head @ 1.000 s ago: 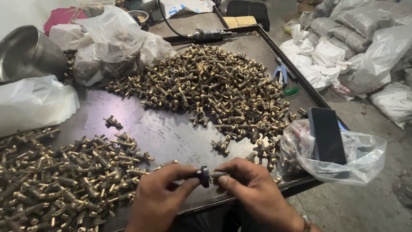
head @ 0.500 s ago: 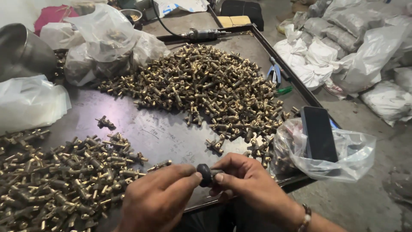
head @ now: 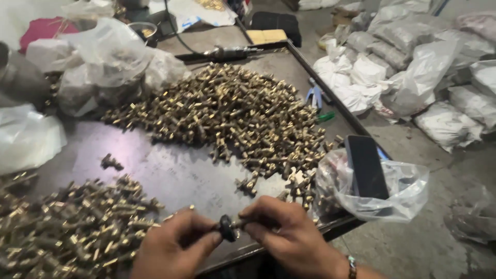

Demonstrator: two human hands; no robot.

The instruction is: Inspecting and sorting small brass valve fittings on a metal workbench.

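Small black round knob (head: pixel 226 228) on a brass fitting, bottom centre of frame. Left hand (head: pixel 173 248) and right hand (head: pixel 289 235) meet there, fingers pinching it from both sides.

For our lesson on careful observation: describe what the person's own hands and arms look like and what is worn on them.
Both the left hand and the right hand are bare, with no gloves and no sleeves in view. The right wrist carries a thin beaded bracelet with small dark and light beads. No rings, watch or other markings can be made out.
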